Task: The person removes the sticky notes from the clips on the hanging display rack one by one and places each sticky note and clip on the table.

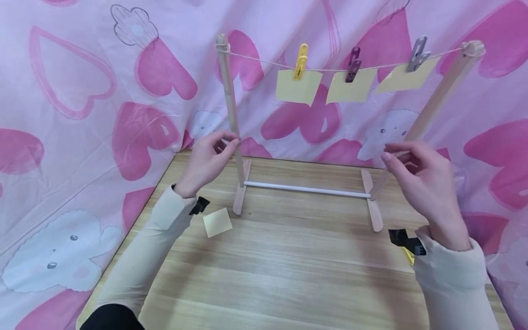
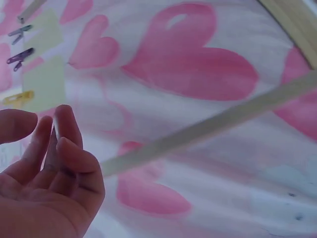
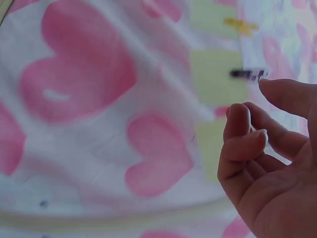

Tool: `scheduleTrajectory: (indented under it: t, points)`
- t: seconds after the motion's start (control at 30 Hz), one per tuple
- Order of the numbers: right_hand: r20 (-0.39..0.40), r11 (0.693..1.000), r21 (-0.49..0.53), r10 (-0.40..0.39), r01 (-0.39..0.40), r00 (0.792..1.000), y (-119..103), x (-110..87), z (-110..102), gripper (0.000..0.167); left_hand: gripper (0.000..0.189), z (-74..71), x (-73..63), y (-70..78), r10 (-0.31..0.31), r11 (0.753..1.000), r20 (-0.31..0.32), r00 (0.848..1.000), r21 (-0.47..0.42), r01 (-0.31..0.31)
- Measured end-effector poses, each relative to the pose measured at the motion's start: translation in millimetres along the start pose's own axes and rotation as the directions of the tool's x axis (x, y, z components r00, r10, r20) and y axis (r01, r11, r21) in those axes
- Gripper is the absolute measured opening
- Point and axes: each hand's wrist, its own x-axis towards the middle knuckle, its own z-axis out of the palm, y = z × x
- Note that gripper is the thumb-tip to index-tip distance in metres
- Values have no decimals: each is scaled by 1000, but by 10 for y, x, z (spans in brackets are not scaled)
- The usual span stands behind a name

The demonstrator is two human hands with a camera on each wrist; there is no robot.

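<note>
My left hand (image 1: 208, 158) is raised near the left post (image 1: 229, 91) of a wooden rack, its fingers loosely bent around nothing. On the other side, my right hand (image 1: 429, 183) hovers before the right post (image 1: 441, 101), also holding nothing, thumb apart from the fingers in the right wrist view. A string (image 1: 260, 60) runs between the post tops. From it hang three pale yellow paper notes, pinned by a yellow clothespin (image 1: 301, 62), a purple clothespin (image 1: 353, 65) and a grey clothespin (image 1: 418, 56). The rightmost note (image 1: 406, 78) hangs tilted.
Another pale yellow note (image 1: 217, 222) lies on the wooden table (image 1: 280, 275), beside the left sleeve. A small yellow object (image 1: 409, 255) is partly hidden under the right wrist. A white rod (image 1: 307, 188) joins the rack's feet. Pink heart-patterned cloth (image 1: 152, 137) surrounds the table's back and sides.
</note>
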Motion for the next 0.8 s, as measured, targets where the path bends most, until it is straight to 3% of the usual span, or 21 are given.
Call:
scheduleTrajectory:
  t: [0.1, 0.23, 0.33, 0.43, 0.53, 0.73, 0.8]
  points:
    - [11, 997, 37, -69, 68, 998, -200, 112, 72, 26, 21, 47, 96, 97, -2, 999, 0, 1000, -45, 2]
    - [3, 981, 102, -166, 165, 986, -439, 255, 180, 28, 22, 158, 221, 168, -49, 976, -13, 999, -212, 45]
    - [-11, 965, 150, -217, 216, 976, -564, 343, 267, 30, 23, 267, 308, 199, -92, 932, -30, 995, -355, 76]
    - [-14, 950, 213, -231, 228, 973, -654, 424, 355, 32, 25, 376, 400, 229, -147, 873, -44, 988, -476, 109]
    - [2, 942, 260, -219, 211, 976, -737, 512, 435, 34, 26, 458, 496, 267, -234, 774, -34, 972, -611, 165]
    - [48, 949, 263, -193, 174, 980, -916, 712, 572, 40, 31, 574, 670, 347, -364, 496, 41, 930, -837, 231]
    - [60, 953, 248, -194, 173, 979, -969, 774, 620, 41, 34, 615, 716, 365, -376, 431, 67, 924, -870, 238]
